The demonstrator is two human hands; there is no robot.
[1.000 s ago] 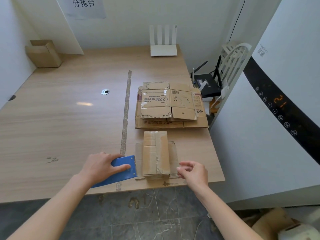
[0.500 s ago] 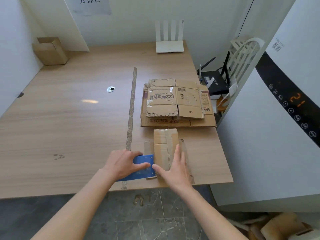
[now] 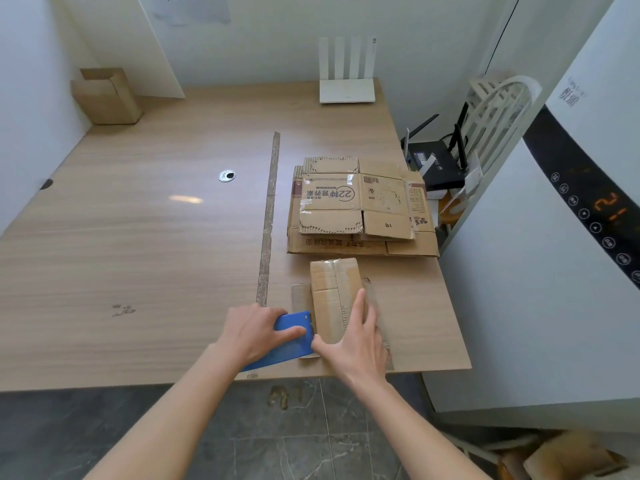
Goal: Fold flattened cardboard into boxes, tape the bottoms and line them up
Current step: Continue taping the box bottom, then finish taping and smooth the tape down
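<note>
So the small brown folded cardboard box [image 3: 331, 299] sits near the front edge of the light wooden table [image 3: 145, 237], bottom up, with clear tape ends sticking out on both sides. The right hand [image 3: 356, 337] lies flat on top of it, fingers straight, pressing down. The left hand [image 3: 254, 332] grips a blue plastic tape dispenser [image 3: 294, 336] that's touching the box's left side. Just behind the box there's a stack of flattened printed cardboard sheets [image 3: 360, 209]. One finished open-top brown box [image 3: 105, 97] stands way back in the far left corner, and a white router with four antennas [image 3: 347, 76] is at the far edge
</note>
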